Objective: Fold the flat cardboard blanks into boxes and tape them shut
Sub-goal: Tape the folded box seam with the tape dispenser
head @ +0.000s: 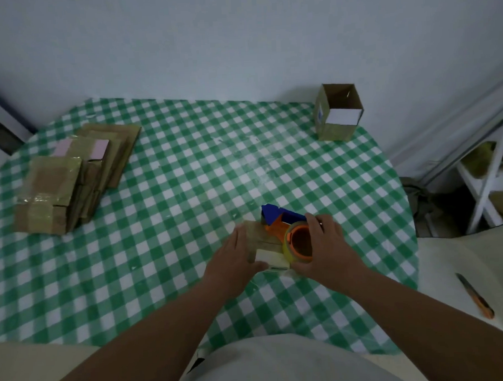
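The box point(264, 241) was matt brown cardboard; the tape dispenser point(289, 232) glossy plastic; the tablecloth point(186, 178) smooth, faintly shiny.

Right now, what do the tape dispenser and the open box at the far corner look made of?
Tape dispenser: likely hard plastic, smooth blue and orange body, glossy yellowish tape roll.
Open box: brown cardboard, matte, thin walls; a white panel on one face, possibly paper.

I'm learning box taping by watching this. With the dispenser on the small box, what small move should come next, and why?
Probably pull the tape dispenser toward the body along the box. The right hand grips it on the box top, and the left hand steadies the box's side on the table.
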